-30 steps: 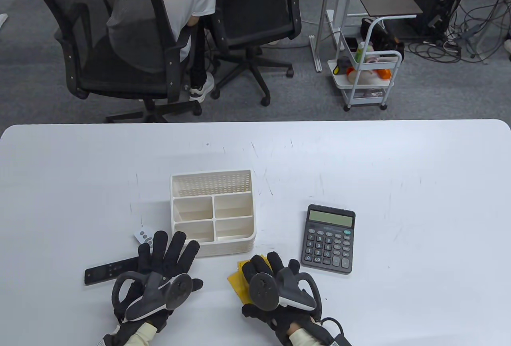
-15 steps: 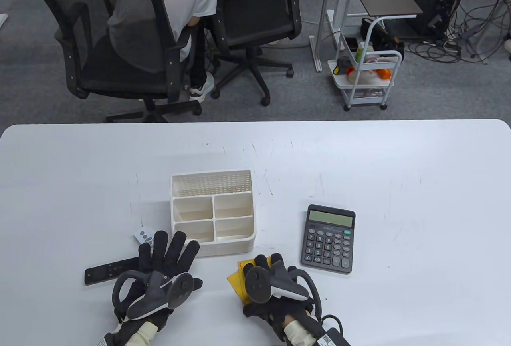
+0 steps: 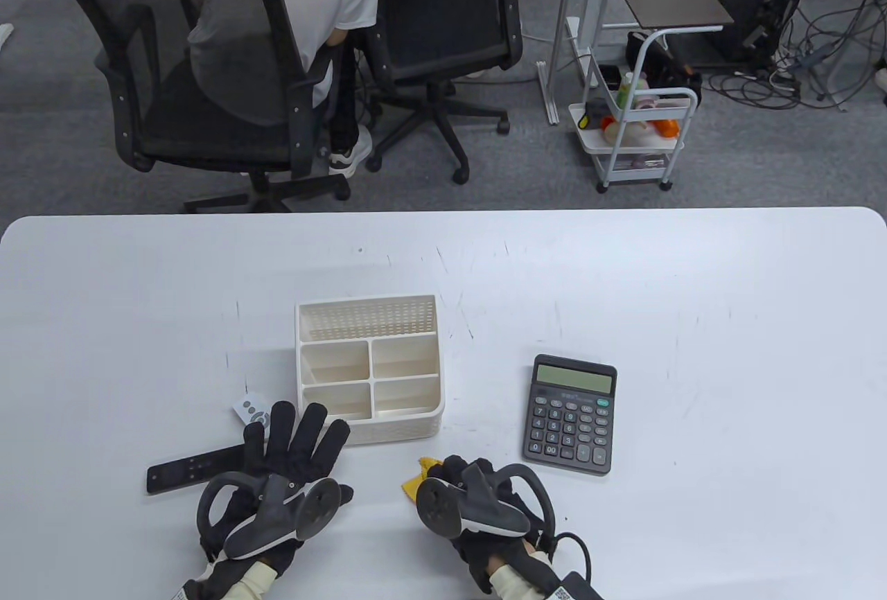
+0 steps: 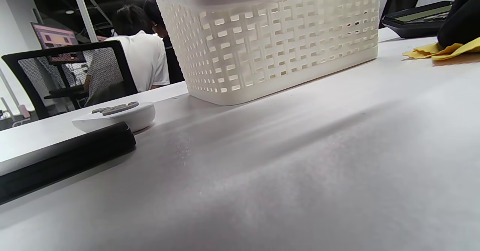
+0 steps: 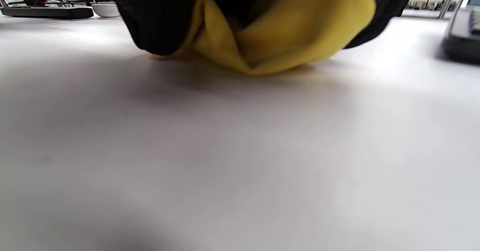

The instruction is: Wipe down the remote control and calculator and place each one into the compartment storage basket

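No brand or writing can be read on any item; the calculator (image 3: 572, 413) keys carry digits, too small to make out otherwise.

The right hand (image 3: 478, 503) has its fingers curled around a yellow cloth (image 3: 416, 481), bunching it against the table (image 3: 727, 350); in the right wrist view the cloth (image 5: 277, 30) is folded up inside the black gloved fingers (image 5: 161, 15). The calculator lies flat just right of that hand, not touching it.

The left hand (image 3: 277, 482) lies flat with its fingers (image 3: 305, 430) straight and spread. They cover the right end of the black remote (image 3: 190, 470), and their tips reach the near wall of the basket (image 3: 369, 368). A small white remote (image 3: 248, 410) lies just beside the fingertips, at the basket's left near corner. In the left wrist view both remotes lie on the table left of the basket (image 4: 273, 45), whose compartments hold nothing.
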A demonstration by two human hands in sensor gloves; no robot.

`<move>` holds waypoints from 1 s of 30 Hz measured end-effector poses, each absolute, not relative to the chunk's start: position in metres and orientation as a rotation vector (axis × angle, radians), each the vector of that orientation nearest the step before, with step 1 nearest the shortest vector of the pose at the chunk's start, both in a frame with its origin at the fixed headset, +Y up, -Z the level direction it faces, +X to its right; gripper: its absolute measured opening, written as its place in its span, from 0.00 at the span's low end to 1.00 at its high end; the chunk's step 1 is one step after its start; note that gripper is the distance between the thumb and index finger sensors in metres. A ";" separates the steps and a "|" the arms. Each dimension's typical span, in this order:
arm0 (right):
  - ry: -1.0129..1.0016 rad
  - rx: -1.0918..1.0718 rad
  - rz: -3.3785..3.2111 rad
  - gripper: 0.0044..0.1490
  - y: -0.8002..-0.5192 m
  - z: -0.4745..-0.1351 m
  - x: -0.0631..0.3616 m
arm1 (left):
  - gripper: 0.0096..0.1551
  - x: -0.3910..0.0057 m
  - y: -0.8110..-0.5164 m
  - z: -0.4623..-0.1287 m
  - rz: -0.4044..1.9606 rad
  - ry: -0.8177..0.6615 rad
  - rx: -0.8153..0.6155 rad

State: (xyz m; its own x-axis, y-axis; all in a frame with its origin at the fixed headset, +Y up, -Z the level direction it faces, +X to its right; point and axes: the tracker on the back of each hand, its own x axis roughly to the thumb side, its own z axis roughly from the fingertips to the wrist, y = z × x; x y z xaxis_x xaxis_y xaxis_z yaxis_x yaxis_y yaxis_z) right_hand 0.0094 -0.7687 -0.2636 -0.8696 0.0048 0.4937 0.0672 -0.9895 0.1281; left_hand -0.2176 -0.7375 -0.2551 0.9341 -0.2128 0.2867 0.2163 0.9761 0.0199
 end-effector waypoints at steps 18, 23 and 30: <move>-0.197 -0.766 -3.527 0.28 -0.731 -0.264 0.055 | 0.47 -0.219 -0.739 -0.256 -0.211 -0.289 -0.010; -0.058 -0.815 -3.698 0.28 -0.718 -0.260 0.064 | 0.47 -0.219 -0.740 -0.255 -0.208 -0.288 -0.008; 0.195 -0.979 -3.887 0.29 -0.711 -0.255 0.069 | 0.47 -0.222 -0.738 -0.255 -0.188 -0.279 0.001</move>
